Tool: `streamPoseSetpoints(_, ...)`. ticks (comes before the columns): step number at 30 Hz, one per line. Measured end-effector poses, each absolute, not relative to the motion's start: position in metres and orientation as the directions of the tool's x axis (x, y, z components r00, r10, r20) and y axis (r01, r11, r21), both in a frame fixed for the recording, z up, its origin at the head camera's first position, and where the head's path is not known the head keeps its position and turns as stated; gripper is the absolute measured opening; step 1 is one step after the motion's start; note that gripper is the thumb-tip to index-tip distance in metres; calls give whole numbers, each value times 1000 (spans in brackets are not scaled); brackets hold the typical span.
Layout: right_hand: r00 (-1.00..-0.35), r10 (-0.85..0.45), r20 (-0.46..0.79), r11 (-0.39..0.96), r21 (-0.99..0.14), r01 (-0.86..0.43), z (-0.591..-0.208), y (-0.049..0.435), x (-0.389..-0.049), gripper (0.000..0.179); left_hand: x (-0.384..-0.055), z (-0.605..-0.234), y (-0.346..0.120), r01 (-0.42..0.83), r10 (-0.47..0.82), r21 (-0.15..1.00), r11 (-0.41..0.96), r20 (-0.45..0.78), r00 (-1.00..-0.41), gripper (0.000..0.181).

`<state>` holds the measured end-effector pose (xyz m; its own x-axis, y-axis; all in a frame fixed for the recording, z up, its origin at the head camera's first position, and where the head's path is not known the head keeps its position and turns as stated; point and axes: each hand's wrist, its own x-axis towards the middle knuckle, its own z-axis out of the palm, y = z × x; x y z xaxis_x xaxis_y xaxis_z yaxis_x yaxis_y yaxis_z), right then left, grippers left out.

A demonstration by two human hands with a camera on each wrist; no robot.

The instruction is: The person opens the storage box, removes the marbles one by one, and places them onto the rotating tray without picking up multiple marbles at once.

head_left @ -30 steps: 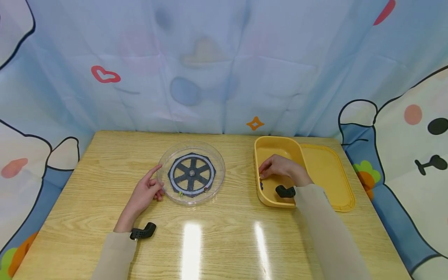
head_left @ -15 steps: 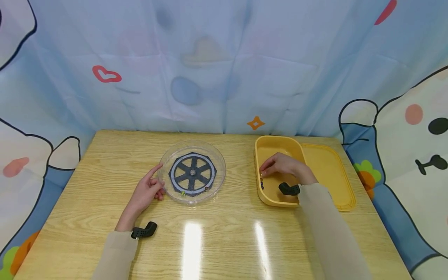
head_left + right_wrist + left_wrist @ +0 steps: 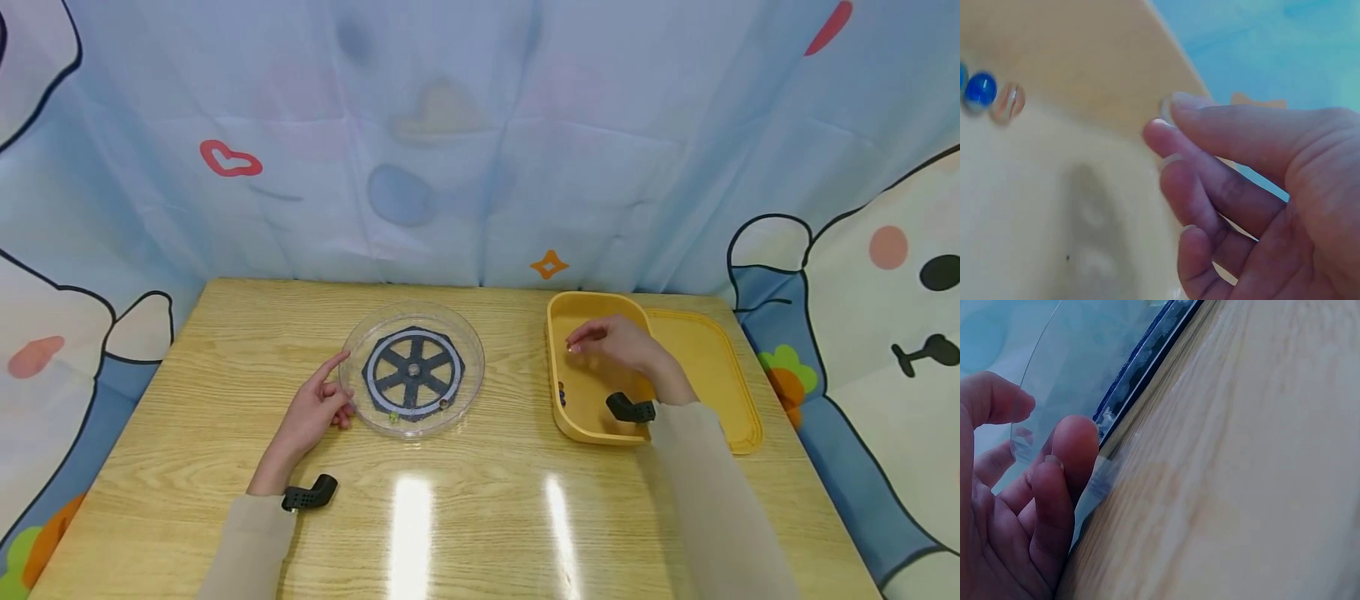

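My left hand (image 3: pixel 318 406) rests at the left edge of a clear round dish (image 3: pixel 471 386), its index finger straight along the rim and its thumb tip close to the wall. Inside the dish lies a dark six-spoked wheel shape (image 3: pixel 412 379) with a pale ring. A greenish marble (image 3: pixel 394 416) and a brownish marble (image 3: pixel 443 404) sit on its near side. Over the yellow box (image 3: pixel 551 333), my right hand (image 3: pixel 618 343) pinches a small clear marble (image 3: pixel 1165 111) between thumb and index finger, mostly hidden by the fingertips.
In the right wrist view, a blue marble (image 3: pixel 980 90) and an orange-streaked marble (image 3: pixel 1009 103) lie by the box wall, with another blue one at the edge. A yellow lid (image 3: pixel 705 375) lies right of the box. A curtain (image 3: pixel 480 167) hangs behind the table.
My right hand has risen from the left wall of the box and shifted slightly right and back, with a marble in its fingertips. My left hand keeps its place at the dish.
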<state>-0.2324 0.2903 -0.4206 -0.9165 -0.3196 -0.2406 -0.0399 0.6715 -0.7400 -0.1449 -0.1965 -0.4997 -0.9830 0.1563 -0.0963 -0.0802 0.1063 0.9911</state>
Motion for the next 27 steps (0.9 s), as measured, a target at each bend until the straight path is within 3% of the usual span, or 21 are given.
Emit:
streamPoseSetpoints(11,-947,-301,-114,635,-764,-109,-402,265,-220,26,-145,-498,-196,-80,156,991,105,-96,-983,63)
streamPoseSetpoints(27,-899,-435,-40,530,-819,-220,-403,198,-203,17,-145,-501,-196,-71,151,990,125,-89,-984,62)
